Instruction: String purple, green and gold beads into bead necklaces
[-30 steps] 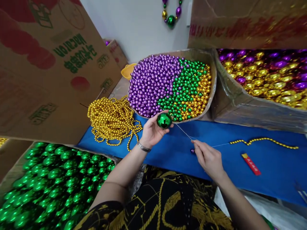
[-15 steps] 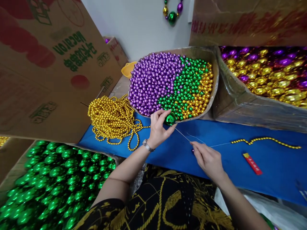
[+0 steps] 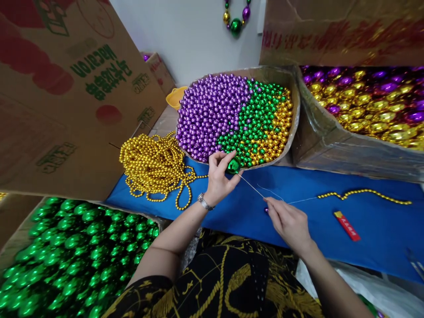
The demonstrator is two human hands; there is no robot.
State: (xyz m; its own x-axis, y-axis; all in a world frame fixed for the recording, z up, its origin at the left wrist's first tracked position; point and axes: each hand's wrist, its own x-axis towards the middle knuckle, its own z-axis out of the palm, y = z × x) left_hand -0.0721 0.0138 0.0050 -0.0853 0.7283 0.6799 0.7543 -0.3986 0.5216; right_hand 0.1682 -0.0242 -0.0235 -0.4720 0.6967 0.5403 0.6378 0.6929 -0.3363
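Note:
My left hand (image 3: 218,176) grips a shiny green ball (image 3: 233,165) just in front of the cardboard tray's rim (image 3: 294,119). A thin needle and white thread (image 3: 255,189) run from the ball down to my right hand (image 3: 288,221), which pinches the thread; a small purple bead (image 3: 266,210) sits at its fingertips. The thread continues right to a short strand of small gold beads (image 3: 364,195) lying on the blue cloth (image 3: 380,229).
The tray holds purple, green and gold beads. A pile of gold bead strands (image 3: 154,165) lies left of it. A box of large green balls (image 3: 66,251) is at lower left, a box of gold and purple balls (image 3: 371,101) at right. A red lighter (image 3: 346,226) lies on the cloth.
My left hand has turned over the green ball, moving it slightly right and down toward the tray's edge, so less of it shows. My right hand has barely moved.

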